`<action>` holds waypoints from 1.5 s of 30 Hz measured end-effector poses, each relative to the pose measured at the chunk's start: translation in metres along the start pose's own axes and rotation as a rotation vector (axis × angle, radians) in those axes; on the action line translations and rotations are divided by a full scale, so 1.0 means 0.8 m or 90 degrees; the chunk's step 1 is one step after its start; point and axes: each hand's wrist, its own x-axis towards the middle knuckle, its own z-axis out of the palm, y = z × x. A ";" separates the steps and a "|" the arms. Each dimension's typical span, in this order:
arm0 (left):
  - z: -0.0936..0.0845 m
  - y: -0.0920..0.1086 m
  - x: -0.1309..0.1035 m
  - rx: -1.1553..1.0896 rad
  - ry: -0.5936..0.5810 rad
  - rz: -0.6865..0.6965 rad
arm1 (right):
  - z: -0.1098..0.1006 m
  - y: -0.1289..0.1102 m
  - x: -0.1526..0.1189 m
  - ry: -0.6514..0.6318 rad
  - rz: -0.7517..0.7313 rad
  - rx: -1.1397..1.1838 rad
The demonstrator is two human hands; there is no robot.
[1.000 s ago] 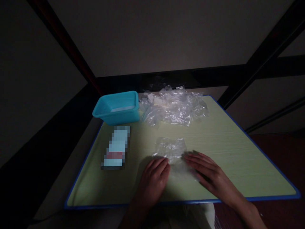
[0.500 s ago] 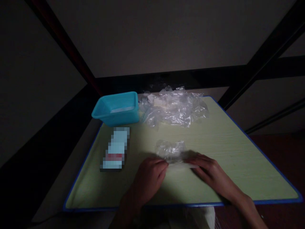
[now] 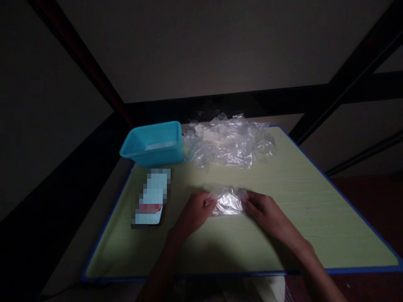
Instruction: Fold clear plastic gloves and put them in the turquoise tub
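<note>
A small clear plastic bag (image 3: 228,202) lies crinkled and shiny over the near middle of the table. My left hand (image 3: 199,209) pinches its left edge between thumb and fingers. At the bag's right edge, my right hand (image 3: 262,209) grips it in the same way. Both hands are closed, with the bag stretched between them. Whether anything is inside the bag cannot be made out.
A heap of clear plastic bags (image 3: 234,142) covers the table's back middle. Left of it sits a turquoise basket (image 3: 159,157). A blurred phone-like slab (image 3: 154,191) lies in front of the basket. The yellowish table (image 3: 315,226) has a blue edge.
Both hands have moved slightly away from me, up to the bag's side edges. The bag now looks flatter and more spread out between them.
</note>
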 end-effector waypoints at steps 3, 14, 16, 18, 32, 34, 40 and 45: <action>0.000 -0.005 0.004 -0.039 0.020 -0.011 | 0.002 0.000 0.005 0.019 0.018 -0.022; -0.016 -0.012 -0.015 -0.100 0.101 -0.073 | 0.012 0.003 0.005 0.059 0.067 -0.068; -0.018 -0.012 -0.019 -0.096 0.114 -0.080 | 0.013 0.003 0.004 0.065 0.075 -0.072; -0.020 -0.012 -0.021 -0.084 0.129 -0.089 | 0.014 0.001 0.004 0.076 0.081 -0.076; -0.027 -0.010 -0.028 -0.042 0.149 -0.078 | 0.011 -0.005 0.002 0.105 0.081 -0.067; -0.027 -0.009 -0.028 -0.014 0.150 -0.078 | 0.011 -0.006 0.002 0.107 0.079 -0.064; -0.026 -0.008 -0.028 0.028 0.140 -0.075 | 0.011 -0.007 0.001 0.110 0.077 -0.056; -0.026 -0.008 -0.028 0.029 0.122 -0.087 | 0.013 -0.005 0.001 0.125 0.078 -0.058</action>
